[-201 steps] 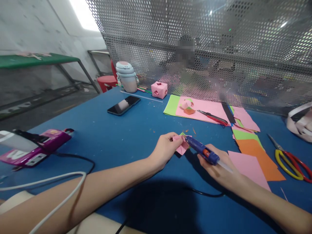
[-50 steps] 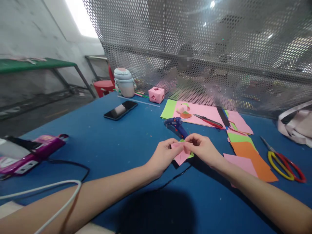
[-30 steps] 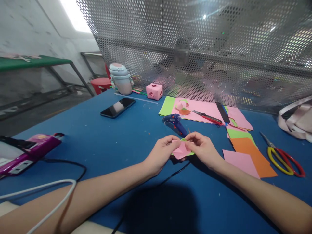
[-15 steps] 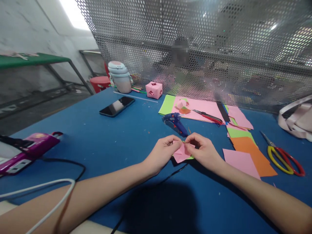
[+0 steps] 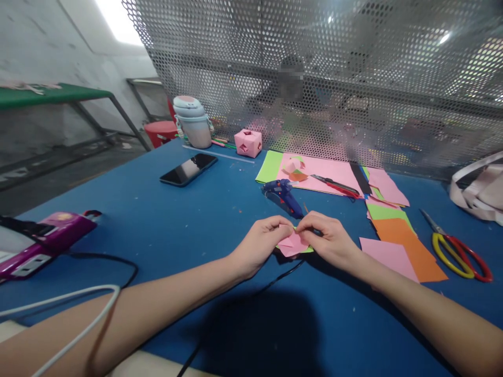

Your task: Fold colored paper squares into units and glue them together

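Observation:
Between my two hands is a small folded paper piece (image 5: 291, 245), pink on top with light green showing at its edges. My left hand (image 5: 262, 242) pinches its left side between thumb and fingers. On the opposite side, the fingertips of my right hand (image 5: 329, 236) are closed on the paper's upper right edge. Just beyond the hands lies a blue hot glue gun (image 5: 286, 196) on the blue table (image 5: 188, 225). The fingers hide parts of the paper's folds.
Pink paper sheets (image 5: 322, 178) bear a utility knife (image 5: 338, 186). Orange paper (image 5: 406, 243), a pink square (image 5: 389, 258) and scissors (image 5: 456, 251) lie right. A pink paper cube (image 5: 248, 143), cup (image 5: 194, 123) and phone (image 5: 188, 169) stand behind; a purple power strip (image 5: 51, 241) sits left.
The right thumb and fingers have shifted slightly on the paper, and its near corner has tipped up a little. Both hands keep their grip; the other things stay put.

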Motion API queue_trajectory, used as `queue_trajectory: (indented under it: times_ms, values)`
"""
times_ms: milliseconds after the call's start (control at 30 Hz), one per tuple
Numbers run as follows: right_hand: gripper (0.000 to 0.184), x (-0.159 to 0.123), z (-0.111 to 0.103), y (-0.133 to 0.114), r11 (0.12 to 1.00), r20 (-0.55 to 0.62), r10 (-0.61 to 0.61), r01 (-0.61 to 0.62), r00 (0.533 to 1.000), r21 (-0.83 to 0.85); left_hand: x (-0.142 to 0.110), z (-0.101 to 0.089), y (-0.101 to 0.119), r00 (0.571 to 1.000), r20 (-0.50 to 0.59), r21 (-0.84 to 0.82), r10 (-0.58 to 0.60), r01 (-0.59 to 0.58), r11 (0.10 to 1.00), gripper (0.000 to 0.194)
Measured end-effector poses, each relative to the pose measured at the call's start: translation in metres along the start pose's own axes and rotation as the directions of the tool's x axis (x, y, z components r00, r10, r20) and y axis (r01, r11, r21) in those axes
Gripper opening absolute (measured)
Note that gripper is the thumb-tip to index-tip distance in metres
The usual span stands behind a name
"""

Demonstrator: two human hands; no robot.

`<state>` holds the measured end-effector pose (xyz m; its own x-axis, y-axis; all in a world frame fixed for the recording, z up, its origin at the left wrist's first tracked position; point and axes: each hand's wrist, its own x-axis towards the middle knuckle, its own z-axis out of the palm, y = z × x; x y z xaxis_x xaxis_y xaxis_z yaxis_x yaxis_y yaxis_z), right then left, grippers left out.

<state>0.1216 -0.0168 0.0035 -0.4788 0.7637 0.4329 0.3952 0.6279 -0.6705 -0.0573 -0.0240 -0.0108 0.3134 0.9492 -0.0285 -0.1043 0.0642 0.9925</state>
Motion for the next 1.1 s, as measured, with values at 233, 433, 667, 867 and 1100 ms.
queue_trajectory:
  times_ms: [233, 433, 667, 867, 1100]
  values:
    - [0.026, -0.003, 0.000, 0.002, 0.975, 0.017, -0.177, 0.178, 0.984, -0.134, 0.001, 0.000, 0.000, 1.000, -0.020, -0.056, 0.006, -0.007, 0.998, 0.010]
    - [0.026, -0.006, -0.002, 0.002, 0.959, 0.056, -0.240, 0.246, 0.969, -0.140, 0.000, -0.001, 0.000, 1.000, -0.020, -0.024, -0.006, 0.006, 1.000, 0.013]
    - [0.012, -0.003, -0.002, -0.007, 0.981, -0.013, 0.182, -0.181, 0.983, 0.076, -0.004, 0.001, 0.006, 0.995, -0.079, 0.140, 0.056, -0.044, 0.989, 0.012]
    - [0.015, -0.003, 0.003, -0.010, 0.991, -0.042, 0.131, -0.133, 0.990, -0.036, -0.010, 0.003, 0.011, 0.984, -0.057, 0.376, 0.168, -0.135, 0.917, 0.017]
    - [0.016, -0.004, -0.001, -0.011, 0.983, -0.012, -0.074, 0.070, 0.997, -0.169, -0.011, 0.004, 0.012, 0.981, -0.014, 0.456, 0.195, -0.167, 0.874, 0.018]
